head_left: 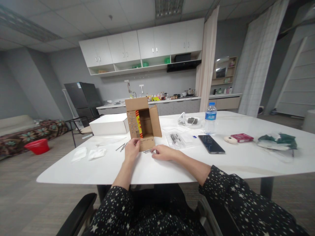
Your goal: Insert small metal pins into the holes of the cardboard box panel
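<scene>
A small open cardboard box lies on its side on the white table, its flaps spread and a red and yellow strip inside. My left hand rests at the box's lower flap, fingers touching the perforated cardboard. My right hand lies flat on the table just right of the flap, fingertips at some small metal pieces. A few thin metal rods lie left of the box.
A white box sits behind left. A clear bag of parts, a phone, a water bottle, a red pack and a green cloth lie to the right. White wrappers lie left.
</scene>
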A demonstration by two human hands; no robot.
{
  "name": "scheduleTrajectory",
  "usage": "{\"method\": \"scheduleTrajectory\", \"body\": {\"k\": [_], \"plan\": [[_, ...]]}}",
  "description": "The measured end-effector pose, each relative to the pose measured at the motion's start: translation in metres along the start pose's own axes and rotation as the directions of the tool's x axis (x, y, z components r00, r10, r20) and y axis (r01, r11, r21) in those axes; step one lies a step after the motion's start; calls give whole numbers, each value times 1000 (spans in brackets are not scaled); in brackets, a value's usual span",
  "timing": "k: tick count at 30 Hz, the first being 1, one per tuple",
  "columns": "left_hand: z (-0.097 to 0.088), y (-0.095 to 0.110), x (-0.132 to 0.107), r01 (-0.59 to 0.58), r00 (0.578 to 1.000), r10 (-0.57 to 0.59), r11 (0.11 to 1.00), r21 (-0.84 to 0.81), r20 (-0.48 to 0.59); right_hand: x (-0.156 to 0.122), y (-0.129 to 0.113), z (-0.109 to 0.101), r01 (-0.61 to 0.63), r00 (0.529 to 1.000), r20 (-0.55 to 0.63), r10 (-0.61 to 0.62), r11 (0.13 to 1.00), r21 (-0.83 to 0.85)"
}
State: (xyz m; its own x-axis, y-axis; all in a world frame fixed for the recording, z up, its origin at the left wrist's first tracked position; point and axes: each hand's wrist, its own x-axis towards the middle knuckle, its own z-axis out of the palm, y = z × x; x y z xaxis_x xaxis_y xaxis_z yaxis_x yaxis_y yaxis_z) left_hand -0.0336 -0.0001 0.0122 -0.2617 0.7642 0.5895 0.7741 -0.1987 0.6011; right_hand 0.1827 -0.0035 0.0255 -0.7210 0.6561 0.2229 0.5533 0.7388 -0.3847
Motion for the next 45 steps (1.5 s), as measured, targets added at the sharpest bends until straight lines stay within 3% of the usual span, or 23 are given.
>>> {"method": "scheduleTrajectory", "body": {"k": [5, 9, 12, 15, 24, 30, 45], "plan": [[-2, 1, 0, -10, 999, 10, 1000, 6, -52, 1, 2, 1, 14, 1000, -7, -14, 1000, -2], [1, 3, -3, -78, 988, 86, 995, -64, 127, 1, 5, 3, 23, 1000, -12, -23, 1000, -4], [5, 5, -5, -143, 936, 169, 984, -103, 309, 1, 5, 3, 10, 1000, -1, -10, 1000, 3], [8, 6, -7, -182, 902, 199, 980, -81, 384, 1, 3, 2, -2, 1000, 3, 2, 1000, 15], [12, 6, -7, -297, 843, 283, 954, -42, 457, 0, 2, 1, 0, 1000, 5, 0, 1000, 13], [12, 6, -9, -343, 842, 317, 939, -20, 436, 0, 2, 1, 1, 1000, 4, -1, 1000, 16], [11, 8, -9, -318, 834, 274, 948, 12, 478, 0, 1, 1, 19, 1000, -1, -19, 1000, 8]]}}
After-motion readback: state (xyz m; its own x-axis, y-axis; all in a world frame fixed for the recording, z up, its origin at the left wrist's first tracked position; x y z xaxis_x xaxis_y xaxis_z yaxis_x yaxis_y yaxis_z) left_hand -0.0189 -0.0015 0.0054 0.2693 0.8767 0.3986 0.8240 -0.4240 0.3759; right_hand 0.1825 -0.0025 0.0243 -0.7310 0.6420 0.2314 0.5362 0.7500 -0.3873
